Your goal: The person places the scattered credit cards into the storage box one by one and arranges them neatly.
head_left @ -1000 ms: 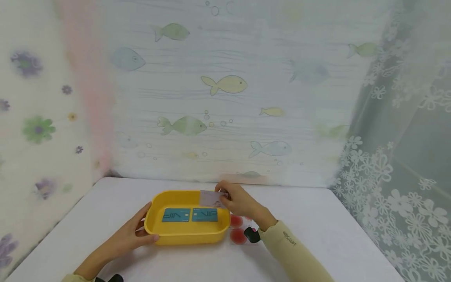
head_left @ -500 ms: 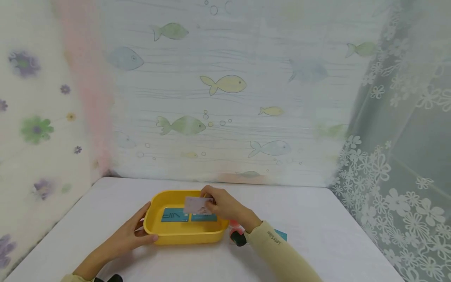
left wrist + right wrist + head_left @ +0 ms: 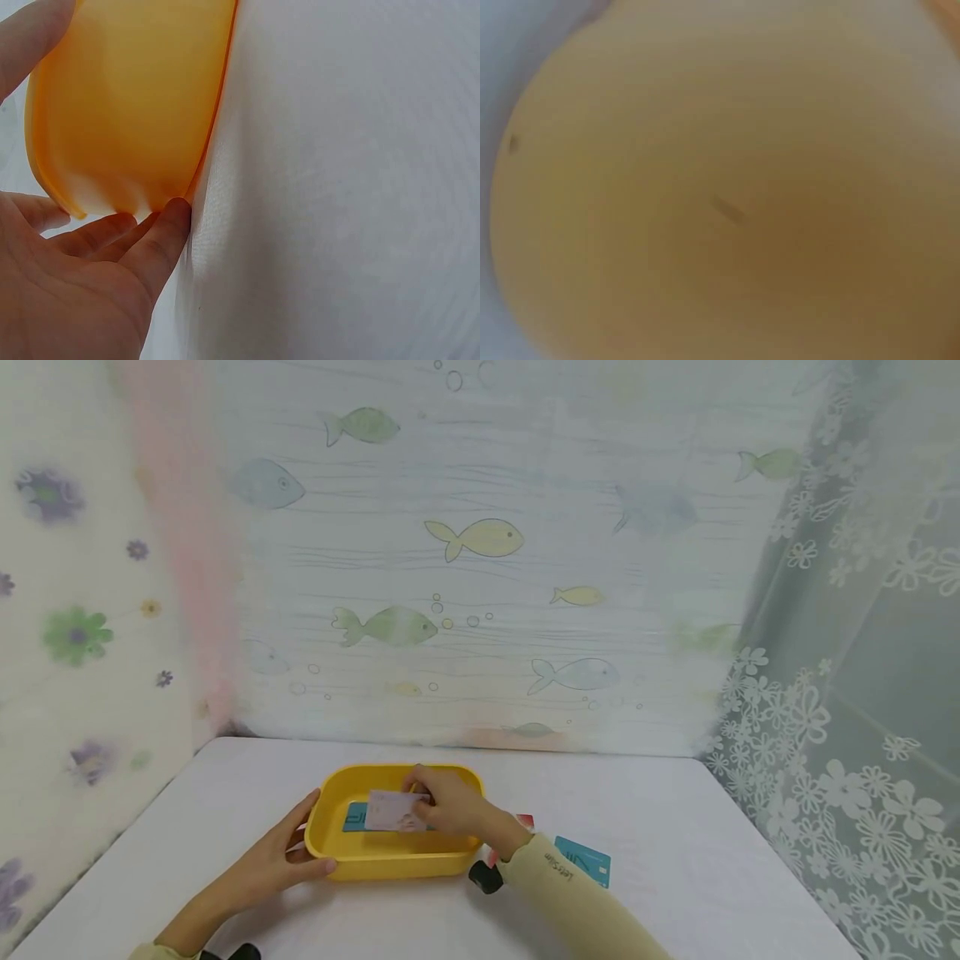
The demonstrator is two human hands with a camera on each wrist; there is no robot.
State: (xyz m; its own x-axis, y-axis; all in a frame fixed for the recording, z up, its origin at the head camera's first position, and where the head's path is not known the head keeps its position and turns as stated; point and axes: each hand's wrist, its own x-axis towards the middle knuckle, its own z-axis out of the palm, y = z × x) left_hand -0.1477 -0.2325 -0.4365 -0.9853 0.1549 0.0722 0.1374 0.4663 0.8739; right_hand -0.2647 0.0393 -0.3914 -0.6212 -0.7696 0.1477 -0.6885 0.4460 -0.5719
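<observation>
In the head view, my right hand (image 3: pixel 457 803) pinches a pale lilac card (image 3: pixel 392 811) by its right side, inside the yellow plastic tray (image 3: pixel 390 867). Beneath it a teal card (image 3: pixel 354 817) marked with letters shows only in part; the pale card and hand hide whatever else lies there. My left hand (image 3: pixel 273 860) holds the tray's left end, thumb at the front and fingers around the side. The left wrist view shows these fingertips (image 3: pixel 176 214) against the tray's wall (image 3: pixel 142 97). A blurred sleeve (image 3: pixel 705 187) fills the right wrist view.
Right of the tray, another teal card (image 3: pixel 584 860) lies on the white-covered table (image 3: pixel 712 877). Something red (image 3: pixel 525 820) on the table is partly covered by the right forearm. A fish-patterned curtain (image 3: pixel 480 610) hangs behind the table.
My right hand has moved left and down with the pale card, from the tray's far rim to above the teal cards. The left hand and tray stay put. A teal card right of the forearm is uncovered.
</observation>
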